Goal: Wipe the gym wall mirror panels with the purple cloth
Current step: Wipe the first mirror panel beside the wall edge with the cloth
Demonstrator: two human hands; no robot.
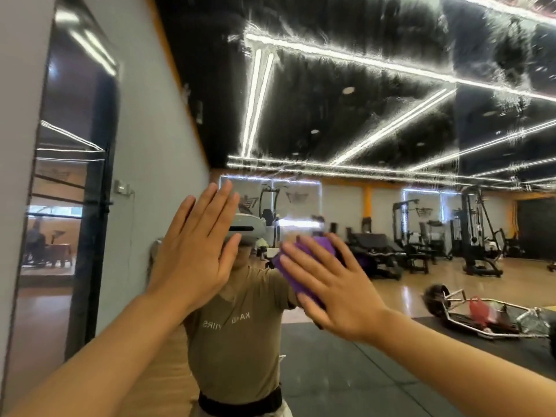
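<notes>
You are mid-wipe: your right hand (pixel 334 291) presses the purple cloth (pixel 304 260) flat-fingered against the mirror panel (pixel 391 130), left hand (pixel 195 248) released and flat, so sweep next toward the streaked upper glass.

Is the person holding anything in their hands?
The right hand presses the purple cloth flat against the mirror, fingers straight across its middle. The left hand holds nothing.
</notes>
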